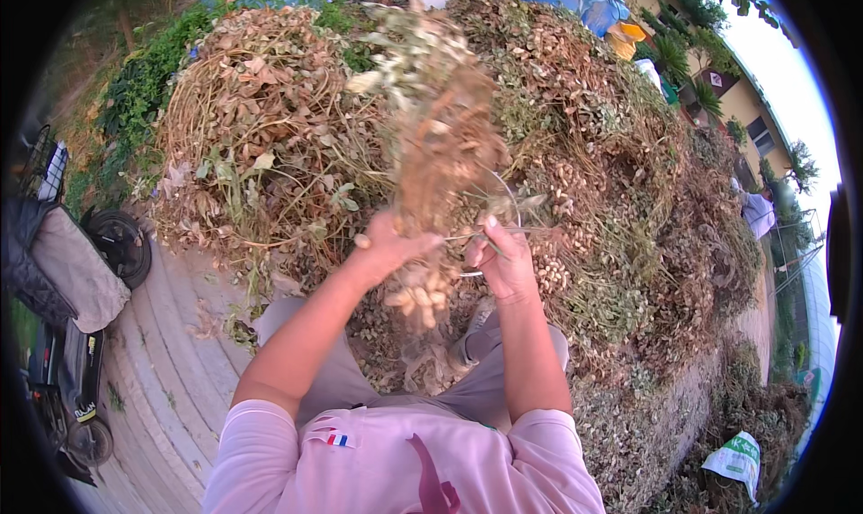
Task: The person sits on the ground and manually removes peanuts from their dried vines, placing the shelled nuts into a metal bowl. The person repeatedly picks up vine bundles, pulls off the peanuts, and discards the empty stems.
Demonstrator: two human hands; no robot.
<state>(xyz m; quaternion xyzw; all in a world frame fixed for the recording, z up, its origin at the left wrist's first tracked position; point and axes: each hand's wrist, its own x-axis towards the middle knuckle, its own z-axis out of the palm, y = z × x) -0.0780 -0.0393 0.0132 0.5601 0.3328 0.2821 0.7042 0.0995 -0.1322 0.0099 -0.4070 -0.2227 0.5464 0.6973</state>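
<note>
My left hand (394, 247) is closed around a bunch of dried peanut plants (441, 143), blurred by motion, with leaves at the top and a cluster of peanuts (423, 298) hanging just below the hand. To its right, my right hand (500, 251) pinches a few thin stems between thumb and fingers. Behind both hands shows part of a curved, pale rim (514, 200); what it belongs to is mostly hidden. Loose peanuts in their shells (551, 273) lie among the vines right of my right hand.
Heaps of dried peanut vines stand at left (270, 129) and right (627, 244). A scooter (74, 372) is parked on the paving at far left. A white printed sack (736, 463) lies at lower right. A person (756, 212) is at the far right, beyond the heap.
</note>
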